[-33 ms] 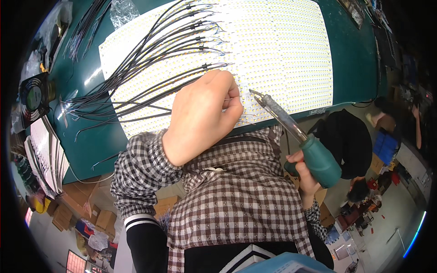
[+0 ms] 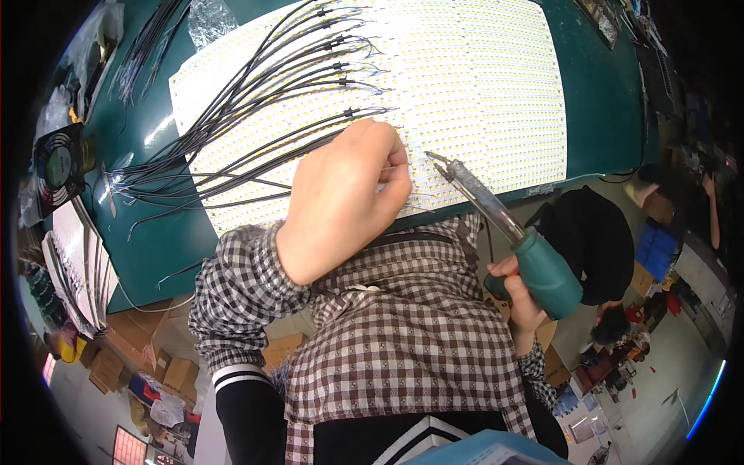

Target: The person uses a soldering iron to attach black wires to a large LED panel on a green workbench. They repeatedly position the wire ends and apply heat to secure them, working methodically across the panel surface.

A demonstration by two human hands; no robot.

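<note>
My left hand [image 2: 345,198] is closed over the near part of a white board [image 2: 519,101] covered with rows of small yellow LEDs. Thumb and forefinger pinch a thin wire [image 2: 393,168]; its end is hard to make out. In my right hand [image 2: 524,302] is a soldering iron [image 2: 542,267], gripped by its thick green handle. The iron slants up and left, its tip close to the board, just right of my left fingertips; whether they touch cannot be seen. Black cables [image 2: 256,93] with stripped ends lie across the board's left half.
The board lies on a green table [image 2: 143,256]. At the left edge stand a small black fan [image 2: 58,167] and a stack of white panels [image 2: 81,263]. More cables [image 2: 151,43] and clear plastic wrap [image 2: 209,23] lie at the far left. A person in black [image 2: 589,240] is beyond the near edge.
</note>
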